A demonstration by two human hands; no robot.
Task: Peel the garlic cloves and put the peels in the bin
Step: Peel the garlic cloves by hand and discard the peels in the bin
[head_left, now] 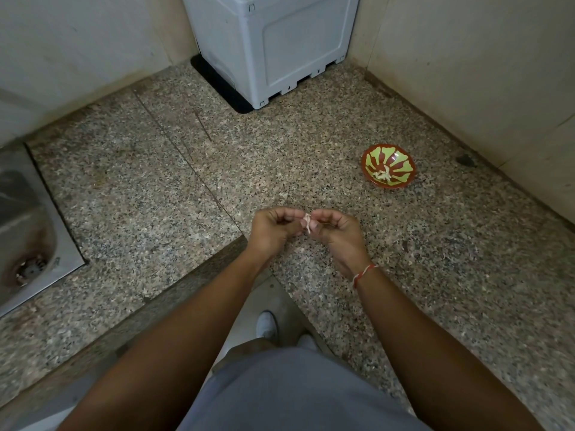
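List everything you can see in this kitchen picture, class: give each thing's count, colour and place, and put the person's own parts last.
garlic clove: one, pale, pinched between both hands
bowl: one, red and green, on the counter to the right, pale bits inside
grey box: one, light grey plastic, back corner
black mat: one, under the box
sink: one, steel, left edge
counter: one, speckled granite, L-shaped
shoes: two, white, on the floor below
wrist thread: one, red and white, right wrist
left hand: holds the clove
right hand: holds the clove
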